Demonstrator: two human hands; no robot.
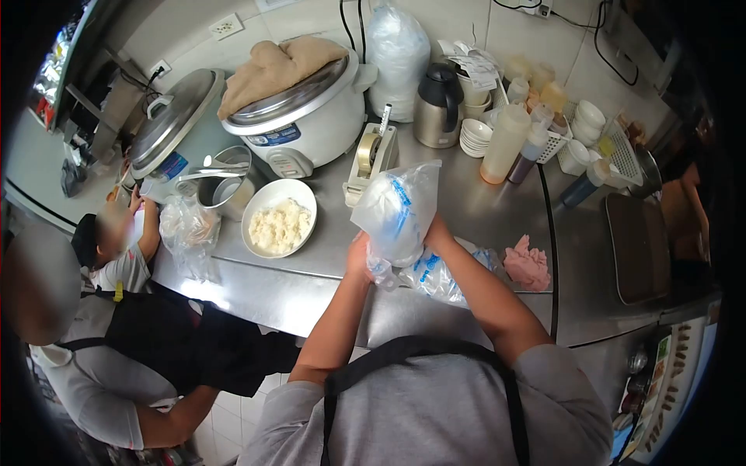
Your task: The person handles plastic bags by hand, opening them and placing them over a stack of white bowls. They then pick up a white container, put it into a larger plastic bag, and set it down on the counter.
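A clear plastic bag (398, 203) with blue printing, puffed out, is held up between my two hands over the front of the steel counter. My left hand (360, 255) grips its lower left side, where the plastic is bunched. Closed against its right side is my right hand (437, 234), its fingers partly hidden behind the plastic. Another blue-printed plastic bag (443, 276) lies on the counter under my right forearm. Just beyond the held bag stands a tape dispenser (371, 163). To the left is a white bowl of rice (280, 219).
Rice cookers (299, 109) line the back left, beside a metal pot (231, 186). A thermos (439, 109), squeeze bottles (507, 144) and stacked bowls (475, 137) stand back right. A pink cloth (528, 264) lies right. Two people are at left, one close by (116, 365).
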